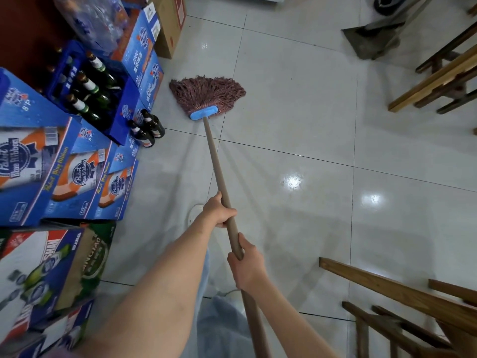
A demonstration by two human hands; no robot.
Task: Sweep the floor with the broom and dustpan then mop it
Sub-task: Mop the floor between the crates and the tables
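- Gripping the mop handle (219,174) with both hands, a person stands over a glossy white tiled floor (296,120); the left hand (219,211) is curled round the brown pole higher along it, toward the head, and the right hand (246,266) is wrapped round it just below, nearer the body.
- The mop head (207,93), a fan of reddish-brown strands under a blue plastic clamp (204,112), lies flat on the tiles, spread toward the stacked cartons on the left.
- Blue beer cartons (77,174) beside the mop read "Pabst Blue Ribbon"; one corner shows "8°P".
- A blue crate (85,81) above them holds green glass bottles with white neck labels, too blurred to read.
- Two dark bottles (148,127) stand on the floor just beside the cartons, near the mop head.
- Lower left, a green and white carton (93,257) carries letters that look like "TSINGTAO", partly cut off.
- A plain brown cardboard box (169,21) sits at the top of the stack row.
- A grey dustpan (369,40) rests on the floor at upper right, well apart from the mop.
- Wooden benches (438,76) stand along the right edge.
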